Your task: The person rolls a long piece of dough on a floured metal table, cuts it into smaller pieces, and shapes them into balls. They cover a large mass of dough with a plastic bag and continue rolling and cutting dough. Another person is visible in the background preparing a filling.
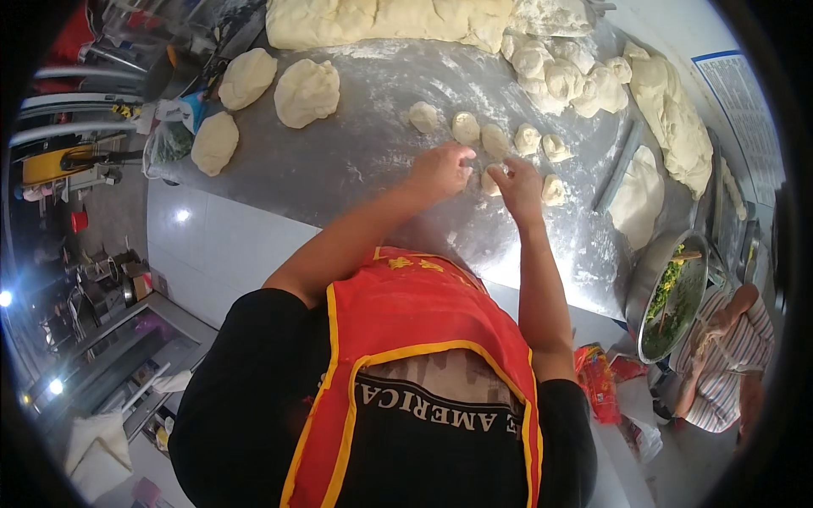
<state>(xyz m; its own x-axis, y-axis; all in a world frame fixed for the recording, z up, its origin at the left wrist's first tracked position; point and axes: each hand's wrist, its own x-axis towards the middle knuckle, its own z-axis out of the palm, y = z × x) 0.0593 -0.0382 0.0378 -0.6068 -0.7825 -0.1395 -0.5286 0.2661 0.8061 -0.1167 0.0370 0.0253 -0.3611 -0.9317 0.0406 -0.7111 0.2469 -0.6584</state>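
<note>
My left hand (pixel 446 168) is just above the floured work surface (pixel 375 152), its fingers bent and apart, with nothing visible in them. My right hand (pixel 522 189) is palm down, thumb and fingertips at a small dough piece (pixel 490 181); whether they grip it is not clear. Beyond my hands, several small dough pieces lie in a loose row, among them a rounded one (pixel 466 127), a flatter one (pixel 495 140) and one at the right end (pixel 556 148). Another small piece (pixel 554 190) lies just right of my right hand.
A large dough slab (pixel 387 22) spans the far edge, beside clustered dough balls (pixel 559 79). Larger dough rounds (pixel 307 93) lie left. At right are a long dough piece (pixel 673 120), a rolling pin (pixel 619 166), a flat dough sheet (pixel 638 197), a metal bowl of chopped greens (pixel 635 305) and another person (pixel 724 362).
</note>
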